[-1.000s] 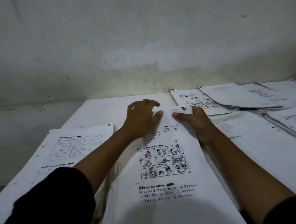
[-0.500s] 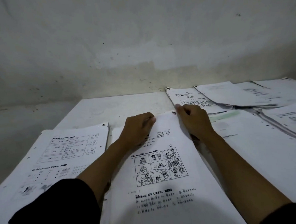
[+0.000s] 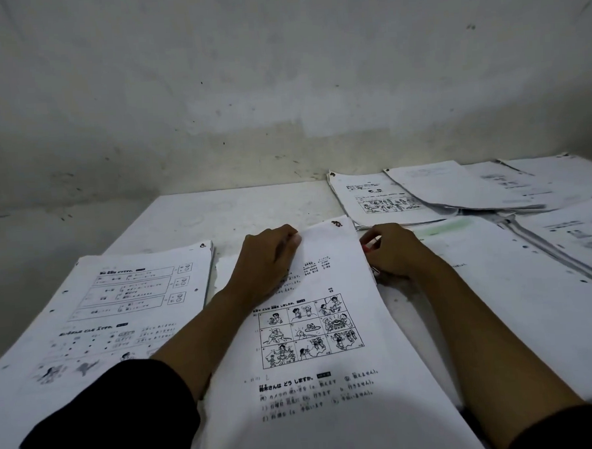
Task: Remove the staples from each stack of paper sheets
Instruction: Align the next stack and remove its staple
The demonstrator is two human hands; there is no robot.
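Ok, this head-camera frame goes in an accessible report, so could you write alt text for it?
Two bare hands rest on a white printed worksheet stack with cartoon panels: the left hand presses its top edge, the right hand curls at its right edge. More white paper stacks lie around it on a white table against a scuffed grey wall.

Bare worktop (image 3: 225, 211) lies open at the far centre, between the left stack (image 3: 120, 302) and the far right stacks (image 3: 440, 192) — a hand could pass there up to the wall (image 3: 280, 87), which closes off the far side. A narrow bare strip runs between the middle stack (image 3: 327, 325) and the right stack (image 3: 514, 298); the right forearm (image 3: 492, 334) lies along it. Papers cover the worktop everywhere else.
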